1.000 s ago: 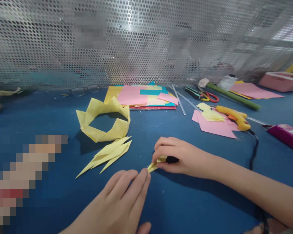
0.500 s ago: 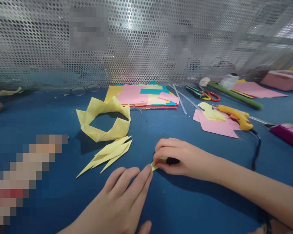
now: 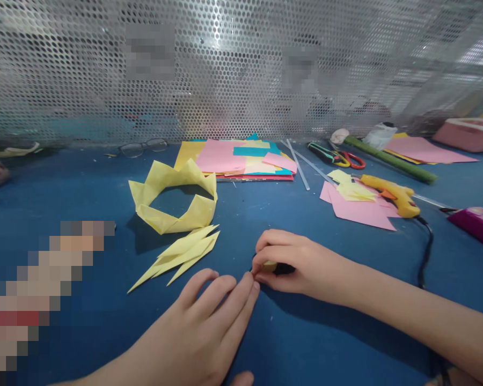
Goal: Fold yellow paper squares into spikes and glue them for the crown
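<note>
My right hand point(image 3: 292, 260) is closed in a pinch on a small piece of yellow paper point(image 3: 269, 266), mostly covered by the fingers. My left hand point(image 3: 217, 316) reaches in from below, fingers stretched out and thumb apart. Its fingertips rest against those of my right hand, where the paper's end is hidden. Beyond my left hand lie several narrow, pointed yellow paper pieces point(image 3: 181, 252), overlapping one another. Behind them stands a ring of folded yellow paper point(image 3: 173, 198) with pointed tips, like a crown.
A yellow glue gun point(image 3: 402, 198) rests beside pink paper scraps point(image 3: 358, 209) on the blue table. Scissors point(image 3: 352, 160), a cutter point(image 3: 322, 153) and glue sticks point(image 3: 298, 166) lie behind. Coloured paper sheets point(image 3: 217, 155) are stacked before a perforated metal screen point(image 3: 233, 69). Another person's blurred-out arm point(image 3: 36, 289) is at left.
My left fingertips have slid slightly right, up to my right fingertips. The yellow paper's end that showed between the hands is now covered. The right hand keeps its pinch.
</note>
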